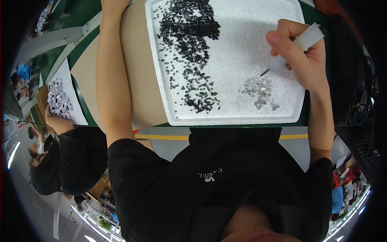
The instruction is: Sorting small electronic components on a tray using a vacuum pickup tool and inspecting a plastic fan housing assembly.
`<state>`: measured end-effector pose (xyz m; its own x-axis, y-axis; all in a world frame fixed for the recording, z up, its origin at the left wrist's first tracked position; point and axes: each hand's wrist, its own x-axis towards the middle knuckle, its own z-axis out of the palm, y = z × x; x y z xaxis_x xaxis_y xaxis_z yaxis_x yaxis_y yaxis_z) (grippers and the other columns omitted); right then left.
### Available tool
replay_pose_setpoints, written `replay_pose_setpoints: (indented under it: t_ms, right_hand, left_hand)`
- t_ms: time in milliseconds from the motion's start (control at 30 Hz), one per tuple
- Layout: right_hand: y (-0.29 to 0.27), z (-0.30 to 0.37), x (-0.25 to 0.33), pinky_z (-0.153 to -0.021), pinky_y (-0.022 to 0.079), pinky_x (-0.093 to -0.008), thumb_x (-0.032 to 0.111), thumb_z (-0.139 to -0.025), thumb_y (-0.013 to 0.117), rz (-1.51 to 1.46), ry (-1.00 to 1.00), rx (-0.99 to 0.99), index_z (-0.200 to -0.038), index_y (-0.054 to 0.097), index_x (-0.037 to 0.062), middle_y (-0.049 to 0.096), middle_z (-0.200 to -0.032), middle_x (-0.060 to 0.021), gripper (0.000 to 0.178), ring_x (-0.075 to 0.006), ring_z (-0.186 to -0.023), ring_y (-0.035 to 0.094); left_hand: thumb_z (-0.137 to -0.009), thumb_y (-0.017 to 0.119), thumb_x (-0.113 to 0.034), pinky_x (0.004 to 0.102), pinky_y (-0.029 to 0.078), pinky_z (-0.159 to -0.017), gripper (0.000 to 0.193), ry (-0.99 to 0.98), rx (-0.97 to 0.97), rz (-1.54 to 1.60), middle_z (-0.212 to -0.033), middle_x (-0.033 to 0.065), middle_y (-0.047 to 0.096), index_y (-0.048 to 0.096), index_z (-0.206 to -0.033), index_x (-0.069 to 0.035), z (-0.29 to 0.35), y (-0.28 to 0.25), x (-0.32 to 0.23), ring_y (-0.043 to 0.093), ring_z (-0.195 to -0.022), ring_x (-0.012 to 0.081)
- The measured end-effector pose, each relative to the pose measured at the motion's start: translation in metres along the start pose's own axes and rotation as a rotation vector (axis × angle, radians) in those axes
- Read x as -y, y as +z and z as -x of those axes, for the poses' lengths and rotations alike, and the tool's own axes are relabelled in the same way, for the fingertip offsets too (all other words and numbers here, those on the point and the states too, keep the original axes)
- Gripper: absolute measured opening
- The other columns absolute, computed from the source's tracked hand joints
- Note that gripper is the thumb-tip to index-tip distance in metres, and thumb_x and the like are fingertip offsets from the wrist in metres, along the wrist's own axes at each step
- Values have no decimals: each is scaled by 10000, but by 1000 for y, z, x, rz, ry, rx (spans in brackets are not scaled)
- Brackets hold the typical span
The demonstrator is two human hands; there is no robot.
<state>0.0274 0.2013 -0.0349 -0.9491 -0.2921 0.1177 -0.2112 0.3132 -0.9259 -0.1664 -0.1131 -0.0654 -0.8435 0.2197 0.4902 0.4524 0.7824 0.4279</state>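
Gripping a white pen-like pick-up tool (296,46), the right hand (300,56) has its fingers wrapped round the barrel, thumb and forefinger pinching it low. The tool's long axis runs on a diagonal: fat white end w/ a yellowish band up toward the pic's top right, thin dark tip down-left, pointing at the tray. The tip sits just above a small cluster of clear/silvery rings (260,90), right beside its upper edge; can't tell if it touches.

Nearest the camera: the person's black shirt (209,181), filling the lower middle. Both bare forearms reach up from it toward the work.

The left forearm (113,80) lies along the tan surface, left of the tray. The left hand itself is cut off by the top edge, so can't tell its state.

The white foam tray (234,117), shallow w/ a raised rim, rests on the bench in front of the torso. A big scatter of small black rings (189,48) covers its left half, thickest at the top, thinning toward the near rim. The clear ones lie apart, on the right half.

Surface: tan board (139,60) over a green bench top (86,101).

Farther left: a co-worker in black (76,157), hand by a pile of white parts (58,99) on a white sheet. Room beyond is blurred at the rim.
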Motion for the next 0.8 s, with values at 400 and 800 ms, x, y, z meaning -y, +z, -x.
replay_pose_setpoints:
  t_ms: [400,800]
  right_hand:
    - [38,-2,29,-507,419,-232,73,-806,707,21,-207,215,-893,734,-19,657,-645,-71,130,-121,-540,599]
    - [43,2,31,-575,472,-250,24,-758,748,71,-190,279,-879,730,-23,696,-723,-105,131,-193,-625,664]
  left_hand:
    - [-874,662,-166,385,508,-743,186,71,-34,-1,-900,181,644,668,-937,9,-6,1,19,652,-826,337]
    - [-864,668,-175,388,513,-756,190,77,-29,12,-900,181,652,678,-923,6,-4,2,20,657,-837,333]
